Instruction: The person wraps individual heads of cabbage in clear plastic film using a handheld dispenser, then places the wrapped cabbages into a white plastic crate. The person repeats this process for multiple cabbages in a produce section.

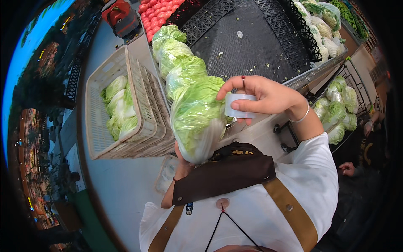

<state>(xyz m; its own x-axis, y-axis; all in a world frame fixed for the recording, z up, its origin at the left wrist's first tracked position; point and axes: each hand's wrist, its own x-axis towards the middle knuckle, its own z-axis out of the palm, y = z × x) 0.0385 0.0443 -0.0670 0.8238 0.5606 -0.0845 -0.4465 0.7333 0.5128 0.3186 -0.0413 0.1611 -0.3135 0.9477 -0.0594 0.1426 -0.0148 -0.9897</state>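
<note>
My left hand (185, 157) grips the base of a napa cabbage (198, 116) wrapped in clear film, with its leafy end pointing away from me. Part of that hand is hidden behind the cabbage. A roll of clear tape or film (240, 106) sits between the thumb and fingers of my right hand (264, 94), just right of the cabbage. Beyond the held cabbage, several more wrapped napa cabbages (176, 56) stand in a row along the left edge of a black display bin (229, 44).
Stacked plastic crates (138, 126) stand at left; the top one contains napa cabbages (119, 107). Tomatoes (157, 15) and netted cauliflowers (326, 34) flank the bin. A cart at right carries cabbages (340, 110). Another person's hand (348, 169) shows at lower right.
</note>
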